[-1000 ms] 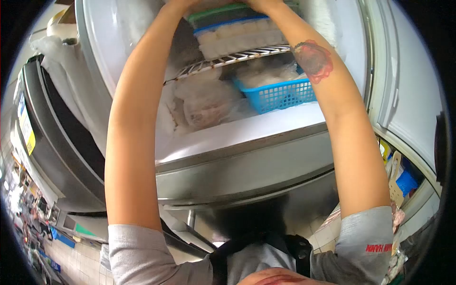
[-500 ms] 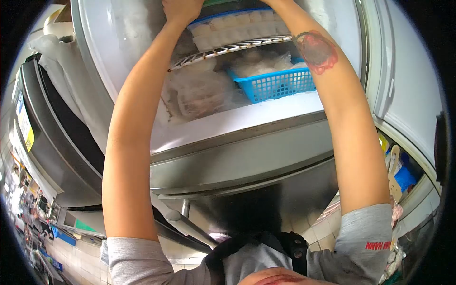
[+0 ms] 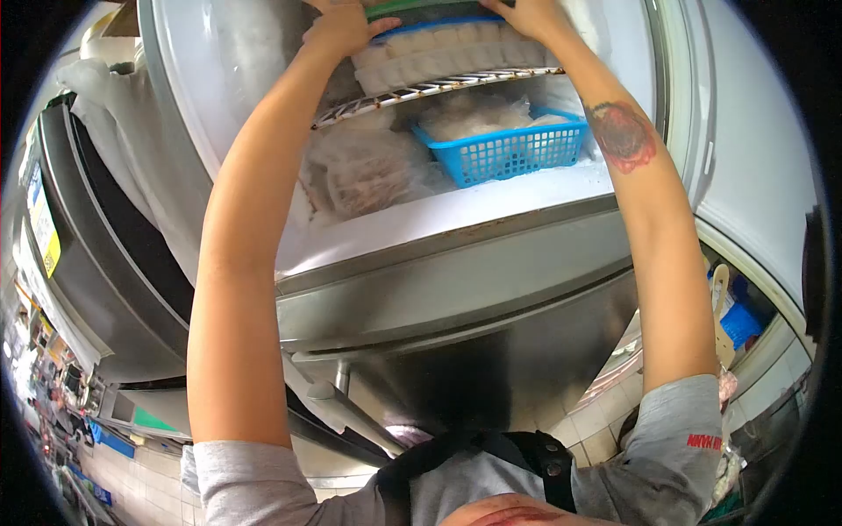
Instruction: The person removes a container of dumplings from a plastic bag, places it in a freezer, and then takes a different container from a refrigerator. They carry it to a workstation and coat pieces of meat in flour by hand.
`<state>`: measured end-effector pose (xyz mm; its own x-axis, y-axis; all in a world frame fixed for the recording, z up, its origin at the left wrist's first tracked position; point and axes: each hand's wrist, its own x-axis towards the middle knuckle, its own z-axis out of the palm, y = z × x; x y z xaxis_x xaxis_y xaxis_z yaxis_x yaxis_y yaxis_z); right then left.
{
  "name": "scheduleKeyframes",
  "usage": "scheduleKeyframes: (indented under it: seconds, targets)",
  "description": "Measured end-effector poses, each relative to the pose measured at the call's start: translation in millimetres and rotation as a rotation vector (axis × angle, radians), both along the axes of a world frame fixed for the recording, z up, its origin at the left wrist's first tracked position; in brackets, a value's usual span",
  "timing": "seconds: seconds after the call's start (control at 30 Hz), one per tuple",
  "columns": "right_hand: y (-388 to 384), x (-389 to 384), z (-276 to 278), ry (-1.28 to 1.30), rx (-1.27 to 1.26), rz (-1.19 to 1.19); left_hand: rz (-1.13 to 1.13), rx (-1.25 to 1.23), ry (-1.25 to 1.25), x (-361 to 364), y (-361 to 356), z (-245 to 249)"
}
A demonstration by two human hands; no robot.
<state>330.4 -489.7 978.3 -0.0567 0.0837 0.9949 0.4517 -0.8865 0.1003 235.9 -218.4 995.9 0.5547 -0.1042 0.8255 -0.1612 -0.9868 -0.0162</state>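
Note:
Both arms reach up into an open freezer compartment. My left hand [image 3: 340, 26] is at the top, with its fingers at the left end of a blue-rimmed clear container [image 3: 452, 48] of pale pieces on the upper wire rack [image 3: 438, 87]. At the container's right end is my right hand [image 3: 533, 17], its fingers on the blue rim and partly cut off by the frame's top edge. A green-edged item [image 3: 412, 7] lies above the container, between the hands. Under the rack, a blue basket [image 3: 517, 156] holds plastic-wrapped items, and a clear bag [image 3: 364, 180] lies to its left.
The freezer's metal front edge [image 3: 456, 272] runs below the compartment. An open white door [image 3: 754, 131] stands on the right. To the left is a dark appliance [image 3: 114, 263] beside cloudy plastic sheeting [image 3: 132, 131]. Tiled floor shows at lower left.
My right hand has come further into view and lowered toward the container's right end. More of my left hand's fingers show at the left end. The view has shifted slightly.

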Motion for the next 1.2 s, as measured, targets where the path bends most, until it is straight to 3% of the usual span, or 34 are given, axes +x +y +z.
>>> scheduleKeyframes:
  seconds: [0.03,0.13,0.23,0.33,0.43,0.57,0.73,0.83,0.9,0.97,1.03,1.13,1.17,1.2]
  targets:
    - [-1.9,-11.2,-7.9,0.0,-0.041,-0.077,-0.067,-0.007,0.037,-0.8,4.5,3.0]
    - [4.4,-23.9,-7.1,0.054,-0.084,0.037,0.011,-0.017,0.01,-14.5,6.2,4.6]
    - [10.1,-24.9,2.4,0.16,-0.029,-0.076,0.034,0.04,-0.004,5.0,21.0,13.2]
    - [17.4,-23.4,4.2,0.1,-0.035,-0.002,0.115,0.297,-0.18,57.3,46.9,29.7]
    - [33.8,-50.1,-3.0,0.044,-0.05,-0.004,0.069,0.205,0.075,23.3,46.6,37.9]
    - [39.5,-55.8,0.4,-0.116,-0.102,0.04,-0.077,0.205,-0.069,-1.7,52.6,25.4]
    - [40.0,-56.8,-0.7,-0.108,-0.073,-0.077,-0.084,0.204,-0.116,34.9,59.0,34.9]
    - [41.1,-47.8,0.7,-0.027,-0.024,-0.109,-0.172,0.221,0.008,70.4,71.1,48.2]
    - [33.4,-33.4,7.7,0.11,-0.048,-0.115,-0.069,0.445,-0.106,76.0,65.9,31.2]
    - [21.6,-14.4,10.1,0.102,-0.033,-0.155,-0.087,0.392,-0.127,64.4,46.4,20.3]
    - [18.3,-20.7,11.1,0.065,-0.085,-0.148,-0.225,0.055,-0.037,60.5,28.2,17.7]
    - [20.2,-50.0,25.7,0.404,-0.179,-0.35,-0.198,0.204,-0.148,74.1,32.6,19.2]
    - [21.9,-56.9,27.5,0.484,-0.209,-0.423,-0.201,0.146,-0.121,75.2,33.1,17.5]
    - [18.2,-53.1,27.9,0.427,-0.21,-0.35,-0.201,0.086,-0.093,68.0,33.6,11.1]
